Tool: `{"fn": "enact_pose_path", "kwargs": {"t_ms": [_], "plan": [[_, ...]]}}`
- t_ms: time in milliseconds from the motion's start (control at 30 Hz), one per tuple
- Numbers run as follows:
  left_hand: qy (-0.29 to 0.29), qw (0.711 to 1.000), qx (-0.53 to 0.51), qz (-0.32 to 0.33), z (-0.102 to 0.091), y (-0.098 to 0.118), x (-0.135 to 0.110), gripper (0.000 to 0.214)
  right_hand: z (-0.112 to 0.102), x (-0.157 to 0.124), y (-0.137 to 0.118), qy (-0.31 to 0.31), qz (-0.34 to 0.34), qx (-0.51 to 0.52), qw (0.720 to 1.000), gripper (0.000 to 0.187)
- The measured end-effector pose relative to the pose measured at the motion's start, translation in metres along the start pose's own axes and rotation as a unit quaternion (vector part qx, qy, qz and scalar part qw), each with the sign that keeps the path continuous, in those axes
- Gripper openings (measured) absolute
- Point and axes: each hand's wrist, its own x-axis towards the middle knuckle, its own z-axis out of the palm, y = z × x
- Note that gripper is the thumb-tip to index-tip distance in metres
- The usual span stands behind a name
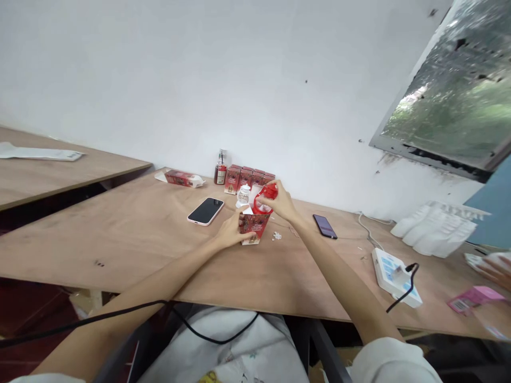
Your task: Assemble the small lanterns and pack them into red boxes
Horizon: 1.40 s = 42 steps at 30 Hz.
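My left hand (pixel 231 230) grips a small red printed box (pixel 254 226) that stands upright on the wooden table (pixel 131 234). Above the box's open top, my right hand (pixel 279 202) pinches a red plastic item (pixel 266 196) with a clear part. A small clear globe-like piece (pixel 242 196) stands just behind the box. Tiny white bits (pixel 276 235) lie on the table right of the box.
A row of several red boxes (pixel 248 178) and a small bottle (pixel 219 170) stand by the wall. A pink-cased phone (pixel 206 210) lies left, a dark phone (pixel 324 226) right. A power strip (pixel 395 274) with cable, white packing (pixel 435 227) and a pink box (pixel 475 298) lie at the right.
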Motion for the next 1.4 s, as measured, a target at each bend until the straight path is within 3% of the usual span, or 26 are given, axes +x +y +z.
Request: {"fn": "enact_pose_path", "kwargs": {"t_ms": [233,333,433,533,667,800,900,1000,1100,1233,1400], "plan": [[0.012,1.000,-0.022,0.001,0.001,-0.005,0.000,0.092,0.011,-0.008,-0.009,-0.042,-0.112,-0.124,0.985,0.047],[0.013,1.000,-0.019,-0.003,0.001,-0.006,0.000,0.093,0.013,-0.010,-0.007,-0.075,-0.101,-0.167,0.978,0.041],[0.012,1.000,-0.018,-0.005,0.001,-0.006,-0.001,0.095,0.011,-0.012,-0.009,-0.114,-0.079,-0.208,0.968,0.022],[0.012,1.000,-0.019,-0.001,0.004,-0.007,-0.002,0.102,0.006,-0.016,-0.012,-0.155,-0.098,-0.222,0.958,0.015],[0.021,0.999,-0.030,0.016,0.006,-0.010,-0.002,0.110,0.003,-0.021,-0.008,-0.202,-0.129,-0.217,0.946,0.030],[0.007,0.999,0.019,0.033,0.001,-0.006,-0.004,0.097,-0.002,-0.018,0.007,-0.145,-0.099,-0.053,0.983,0.031],[0.001,0.997,0.052,0.057,-0.005,0.000,-0.004,0.086,-0.011,-0.009,0.014,-0.124,-0.088,0.031,0.988,0.043],[-0.010,0.996,0.032,0.082,-0.009,0.004,-0.002,0.078,-0.021,-0.001,0.012,-0.129,-0.098,0.002,0.987,0.050],[-0.035,0.995,-0.014,0.088,-0.010,0.003,0.003,0.072,-0.027,0.009,0.005,-0.139,-0.136,-0.050,0.980,0.068],[-0.057,0.993,-0.041,0.091,-0.011,0.001,0.009,0.073,-0.026,0.022,-0.002,-0.210,-0.177,-0.115,0.955,0.083],[-0.085,0.992,-0.071,0.053,-0.013,0.003,0.015,0.077,-0.012,0.019,0.002,-0.323,-0.169,-0.189,0.912,0.051]]}}
